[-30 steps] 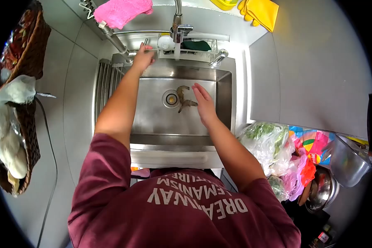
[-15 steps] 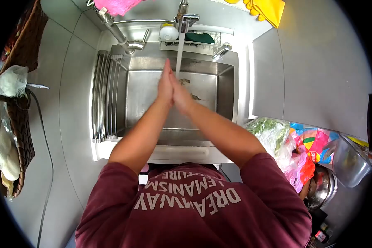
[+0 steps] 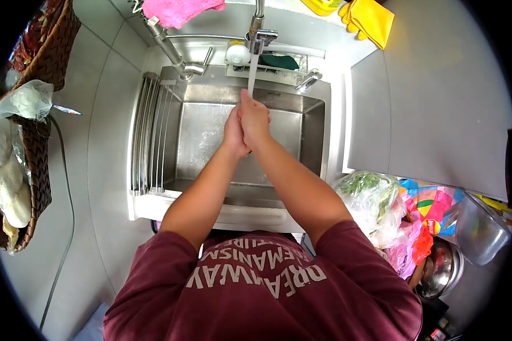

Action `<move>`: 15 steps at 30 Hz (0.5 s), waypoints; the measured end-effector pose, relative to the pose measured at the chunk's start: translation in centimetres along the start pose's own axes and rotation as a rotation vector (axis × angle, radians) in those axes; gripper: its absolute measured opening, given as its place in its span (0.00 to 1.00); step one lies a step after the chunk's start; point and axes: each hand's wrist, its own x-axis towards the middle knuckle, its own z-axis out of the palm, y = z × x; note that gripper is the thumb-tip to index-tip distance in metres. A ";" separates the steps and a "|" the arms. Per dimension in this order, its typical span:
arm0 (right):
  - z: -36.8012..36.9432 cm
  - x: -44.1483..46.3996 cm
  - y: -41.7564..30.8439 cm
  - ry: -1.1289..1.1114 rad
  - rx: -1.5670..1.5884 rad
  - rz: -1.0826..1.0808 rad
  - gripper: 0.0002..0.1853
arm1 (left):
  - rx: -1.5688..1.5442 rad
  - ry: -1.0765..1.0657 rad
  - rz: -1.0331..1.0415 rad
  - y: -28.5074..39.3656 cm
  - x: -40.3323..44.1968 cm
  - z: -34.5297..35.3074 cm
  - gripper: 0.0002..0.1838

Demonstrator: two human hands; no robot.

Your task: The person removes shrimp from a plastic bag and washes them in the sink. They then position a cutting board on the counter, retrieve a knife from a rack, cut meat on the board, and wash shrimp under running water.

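My left hand [image 3: 233,132] and my right hand [image 3: 256,118] are clasped together under the tap [image 3: 257,42]. A stream of water [image 3: 253,74] runs down onto them. The right hand lies on top, its back toward me, and covers much of the left. Fingertips show past its right edge. Whether anything small sits between the palms is hidden. Below both hands is the steel sink [image 3: 205,131], its bottom wet.
A roll-up rack [image 3: 148,133] lies along the sink's left side. Behind stands a caddy [image 3: 267,69] with a green pad. Yellow gloves [image 3: 370,21] and a pink cloth [image 3: 182,10] are at the back. Bagged greens [image 3: 370,190] sit right; a wicker basket [image 3: 37,187] stands left.
My hands went from palms pressed flat together, fingers straight, to clasped round each other beneath the stream. Small brownish bits seen in the sink beside them before are out of sight now.
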 end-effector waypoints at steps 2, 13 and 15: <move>-0.1 0.2 1.3 0.083 -0.239 -0.203 0.15 | 0.105 0.030 -0.073 0.0 0.6 -1.5 0.20; -7.1 1.4 1.4 -0.152 -0.860 -0.104 0.12 | 2.499 0.300 0.801 15.0 3.5 1.1 0.17; -9.1 1.5 4.1 -0.181 -0.949 -0.399 0.17 | 2.741 0.185 0.866 16.4 5.3 0.1 0.23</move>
